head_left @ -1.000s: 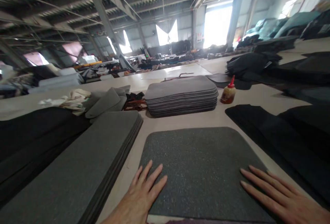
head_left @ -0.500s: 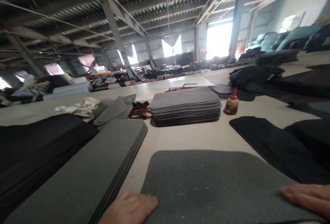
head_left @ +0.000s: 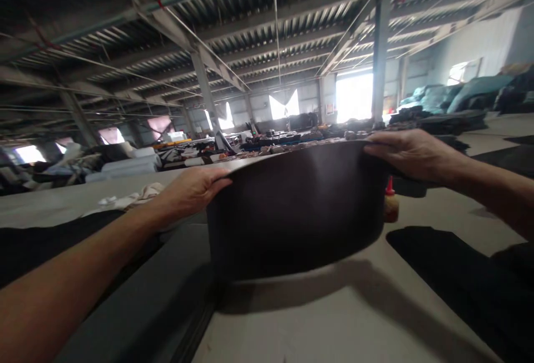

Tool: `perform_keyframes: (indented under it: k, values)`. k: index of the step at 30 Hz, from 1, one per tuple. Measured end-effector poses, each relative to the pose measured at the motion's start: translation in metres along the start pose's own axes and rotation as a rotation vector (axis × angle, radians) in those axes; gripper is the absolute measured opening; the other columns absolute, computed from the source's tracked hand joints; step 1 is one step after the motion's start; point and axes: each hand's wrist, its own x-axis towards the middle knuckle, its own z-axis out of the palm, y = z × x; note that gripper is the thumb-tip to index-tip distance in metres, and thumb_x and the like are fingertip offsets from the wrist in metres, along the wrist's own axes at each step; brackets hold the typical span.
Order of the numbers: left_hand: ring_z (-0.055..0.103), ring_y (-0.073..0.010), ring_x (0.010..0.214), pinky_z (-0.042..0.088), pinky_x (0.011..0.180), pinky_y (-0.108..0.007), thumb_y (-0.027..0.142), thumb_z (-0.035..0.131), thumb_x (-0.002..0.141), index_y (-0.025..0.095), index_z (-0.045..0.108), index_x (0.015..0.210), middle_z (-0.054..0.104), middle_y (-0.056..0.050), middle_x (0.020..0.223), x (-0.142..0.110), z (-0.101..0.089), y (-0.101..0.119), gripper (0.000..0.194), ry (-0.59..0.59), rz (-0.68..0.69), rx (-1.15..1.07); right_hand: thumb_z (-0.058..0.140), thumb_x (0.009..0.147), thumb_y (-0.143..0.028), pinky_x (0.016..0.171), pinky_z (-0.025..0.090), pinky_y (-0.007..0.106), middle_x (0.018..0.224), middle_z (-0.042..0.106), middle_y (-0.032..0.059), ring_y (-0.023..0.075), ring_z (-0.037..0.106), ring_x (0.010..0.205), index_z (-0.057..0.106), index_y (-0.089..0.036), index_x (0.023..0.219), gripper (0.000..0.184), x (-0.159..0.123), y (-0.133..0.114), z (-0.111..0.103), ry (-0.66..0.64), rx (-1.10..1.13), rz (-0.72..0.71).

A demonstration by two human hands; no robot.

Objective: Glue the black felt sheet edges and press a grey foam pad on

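Observation:
A dark, flexible sheet with rounded corners (head_left: 292, 212) is lifted off the table, bowed and hanging nearly upright in front of me. My left hand (head_left: 200, 187) pinches its upper left corner between thumb and fingers. At the upper right corner, my right hand (head_left: 403, 154) grips it the same way. The sheet's lower edge hangs over the pale table and casts a shadow there. Behind it, the stack of grey sheets on the table is hidden from view.
To the left lies a long stack of dark grey sheets (head_left: 162, 290). A glue-type bottle with a red tip (head_left: 391, 207) stands just right of the lifted sheet. Dark cut pieces (head_left: 450, 274) lie at right, cream cloth (head_left: 146, 193) at far left. The pale table (head_left: 292, 324) shows below.
Both hands have raised the sheet from lying flat on the table to hanging upright further forward. My view has tilted up a little.

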Motion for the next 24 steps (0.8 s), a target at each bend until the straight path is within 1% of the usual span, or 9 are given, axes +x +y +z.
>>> perform_keyframes:
  k: [3,5,8,10,12,15,17,20,24]
  values:
    - [0.06,-0.0198,0.073,0.046,0.072,-0.029,0.037,0.044,0.099,0.017,0.071,0.106,0.069,-0.004,0.083,0.038,-0.017,-0.012,0.034,0.165,-0.052,0.163,0.051,0.101,-0.046,0.068,0.045,0.027,0.081,0.07,0.0031,0.014,0.058,0.07,0.074,-0.014,0.102,0.039,0.038,0.001,-0.001,0.235,-0.164,0.021]
    - [0.063,-0.0242,0.088,0.047,0.085,-0.037,0.041,0.039,0.102,0.016,0.066,0.12,0.07,-0.008,0.099,0.057,-0.019,-0.018,0.041,0.318,-0.101,0.19,0.048,0.104,-0.04,0.073,0.044,0.027,0.089,0.071,0.0048,0.0147,0.06,0.076,0.072,-0.014,0.112,0.036,0.051,0.003,-0.001,0.42,-0.272,-0.028]
    - [0.056,-0.028,0.122,0.04,0.107,-0.045,0.039,0.035,0.104,0.018,0.056,0.136,0.062,-0.011,0.133,0.077,0.007,-0.026,0.044,0.456,-0.133,0.166,0.038,0.108,-0.041,0.088,0.046,0.031,0.116,0.07,0.0102,0.0211,0.064,0.1,0.066,-0.016,0.127,0.042,0.053,0.018,0.017,0.512,-0.354,-0.111]
    - [0.049,-0.025,0.133,0.036,0.114,-0.042,0.028,0.037,0.103,0.018,0.057,0.136,0.057,-0.009,0.143,0.084,0.048,-0.029,0.039,0.423,-0.136,0.121,0.037,0.107,-0.034,0.095,0.046,0.034,0.126,0.067,0.0104,0.0244,0.062,0.112,0.065,-0.018,0.131,0.04,0.043,0.035,0.043,0.417,-0.372,-0.116]
    - [0.05,-0.0236,0.134,0.038,0.115,-0.042,0.017,0.04,0.1,0.02,0.062,0.131,0.059,-0.008,0.142,0.084,0.102,-0.028,0.037,0.31,-0.148,0.073,0.037,0.104,-0.025,0.095,0.049,0.037,0.128,0.067,0.0121,0.0267,0.063,0.113,0.067,-0.017,0.127,0.039,0.028,0.056,0.078,0.285,-0.392,-0.091]
    - [0.06,-0.0239,0.122,0.048,0.107,-0.044,0.015,0.052,0.098,0.022,0.07,0.115,0.068,-0.009,0.128,0.074,0.183,-0.023,0.026,0.117,-0.16,-0.006,0.043,0.093,-0.011,0.087,0.054,0.036,0.117,0.072,0.0106,0.0261,0.068,0.102,0.071,-0.02,0.12,0.04,-0.002,0.084,0.13,0.031,-0.412,-0.046]
    - [0.063,-0.0238,0.118,0.051,0.104,-0.048,0.021,0.06,0.097,0.018,0.068,0.114,0.068,-0.009,0.125,0.066,0.221,-0.021,0.019,0.036,-0.154,-0.057,0.044,0.085,-0.003,0.088,0.054,0.033,0.112,0.074,0.0069,0.0225,0.07,0.098,0.073,-0.023,0.115,0.047,-0.021,0.095,0.156,-0.109,-0.406,-0.029]
    - [0.061,-0.0248,0.12,0.051,0.105,-0.051,0.027,0.061,0.097,0.018,0.064,0.122,0.064,-0.01,0.13,0.057,0.247,-0.024,0.026,-0.02,-0.155,-0.111,0.04,0.085,-0.001,0.087,0.054,0.033,0.122,0.07,0.0091,0.0232,0.068,0.106,0.07,-0.021,0.121,0.051,-0.039,0.102,0.173,-0.205,-0.399,0.021]
    - [0.057,-0.0268,0.127,0.046,0.11,-0.054,0.029,0.06,0.098,0.019,0.06,0.129,0.059,-0.011,0.137,0.055,0.248,-0.031,0.032,-0.074,-0.151,-0.15,0.038,0.087,-0.002,0.088,0.053,0.034,0.128,0.067,0.0113,0.0243,0.067,0.108,0.068,-0.02,0.123,0.05,-0.043,0.1,0.171,-0.271,-0.378,0.034]
